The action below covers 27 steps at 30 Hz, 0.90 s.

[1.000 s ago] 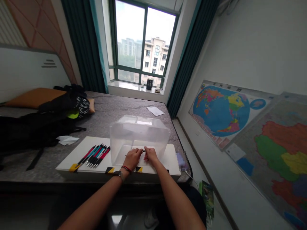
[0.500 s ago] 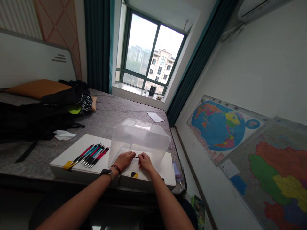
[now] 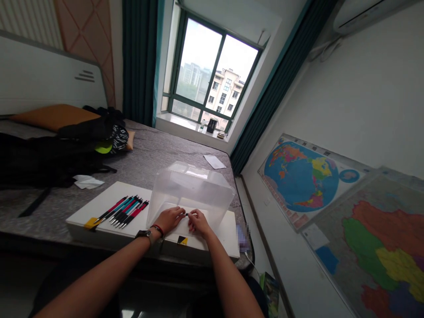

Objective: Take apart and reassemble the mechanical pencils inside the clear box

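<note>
My left hand [image 3: 170,219], with a watch and a red band at the wrist, pinches one side of a small dark piece [image 3: 187,214]. The fingers of my right hand [image 3: 198,223] close on its other side. What kind of part it is cannot be made out, since fingertips cover most of it. Both hands are at the mouth of a clear plastic bin [image 3: 195,187] tipped on its side. Under the bin lies a flat white box [image 3: 94,206]. To the left of my hands, several pens [image 3: 125,213] in red, blue and black lie side by side on the box.
The box rests at the near edge of a grey bed [image 3: 159,143]. Black bags [image 3: 43,159] and a crumpled tissue [image 3: 88,181] lie to the left. A white paper [image 3: 214,161] lies beyond the bin. Wall maps [image 3: 300,172] hang at right.
My right fingers have shifted slightly around the small dark piece, with the hand turned a little more open at its lower side. The pens and bin stay in place; the view has tilted slightly.
</note>
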Available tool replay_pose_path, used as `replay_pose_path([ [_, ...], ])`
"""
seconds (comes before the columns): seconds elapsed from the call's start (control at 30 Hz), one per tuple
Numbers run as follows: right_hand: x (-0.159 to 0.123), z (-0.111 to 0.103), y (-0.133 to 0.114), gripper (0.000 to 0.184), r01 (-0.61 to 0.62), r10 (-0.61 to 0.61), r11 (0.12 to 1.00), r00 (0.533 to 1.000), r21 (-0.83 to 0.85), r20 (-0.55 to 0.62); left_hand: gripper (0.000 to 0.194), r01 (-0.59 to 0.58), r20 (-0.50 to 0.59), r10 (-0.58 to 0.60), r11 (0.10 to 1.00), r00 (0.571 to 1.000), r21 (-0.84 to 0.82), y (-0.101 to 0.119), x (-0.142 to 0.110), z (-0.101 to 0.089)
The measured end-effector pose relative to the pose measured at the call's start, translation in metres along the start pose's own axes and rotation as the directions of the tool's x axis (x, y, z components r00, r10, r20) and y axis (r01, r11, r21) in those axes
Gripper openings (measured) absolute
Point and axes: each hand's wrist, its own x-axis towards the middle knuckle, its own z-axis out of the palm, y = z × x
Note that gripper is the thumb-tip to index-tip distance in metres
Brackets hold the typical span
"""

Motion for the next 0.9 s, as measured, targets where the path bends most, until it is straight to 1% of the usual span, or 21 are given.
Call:
replay_pose_path([
  [0.07, 0.002, 0.001, 0.001, 0.041, -0.012, 0.012, 0.999, 1.0, -0.035, -0.019, 0.026, -0.026, 0.001, 0.026, 1.0, 1.0, 0.008, 0.001, 0.0, -0.001],
  [0.17, 0.006, 0.002, 0.006, 0.046, 0.004, -0.009, 0.994, 0.999, -0.113, -0.047, 0.026, -0.064, -0.013, 0.065, 0.998, 0.998, 0.026, 0.002, 0.001, -0.002],
  [0.23, 0.008, 0.002, 0.009, 0.044, 0.025, -0.032, 0.991, 0.998, -0.134, -0.05, 0.026, -0.08, -0.013, 0.08, 0.996, 0.997, 0.035, 0.002, 0.002, -0.003],
  [0.3, 0.009, 0.002, 0.011, 0.04, 0.039, -0.046, 0.992, 0.997, -0.117, -0.057, 0.026, -0.084, -0.003, 0.084, 0.996, 0.996, 0.039, 0.002, 0.002, -0.002],
  [0.43, 0.008, 0.002, 0.013, 0.031, 0.054, -0.058, 0.997, 0.995, -0.058, -0.075, 0.028, -0.043, 0.025, 0.042, 0.998, 0.999, 0.042, 0.001, 0.002, 0.001],
  [0.53, 0.008, 0.001, 0.013, 0.031, 0.069, -0.071, 0.997, 0.995, -0.032, -0.068, 0.028, -0.008, 0.023, 0.007, 1.0, 1.0, 0.012, 0.002, 0.001, 0.001],
  [0.63, 0.008, 0.001, 0.012, 0.033, 0.033, -0.034, 0.999, 0.997, -0.019, -0.07, 0.025, 0.018, 0.042, -0.018, 1.0, 0.999, -0.005, 0.002, 0.0, -0.001],
  [0.7, 0.008, 0.001, 0.011, 0.036, 0.01, -0.014, 0.997, 0.998, -0.076, -0.06, 0.023, 0.029, 0.06, -0.03, 1.0, 0.998, 0.007, 0.003, 0.0, -0.002],
  [0.8, 0.008, 0.0, 0.009, 0.041, 0.02, -0.034, 0.979, 0.997, -0.202, -0.07, 0.028, 0.012, 0.058, -0.014, 1.0, 0.998, 0.028, 0.002, 0.001, -0.001],
  [0.9, 0.006, 0.001, 0.008, 0.033, 0.028, -0.052, 0.975, 0.993, -0.219, -0.104, 0.034, -0.016, 0.036, 0.013, 0.998, 0.999, 0.059, 0.001, 0.001, 0.001],
])
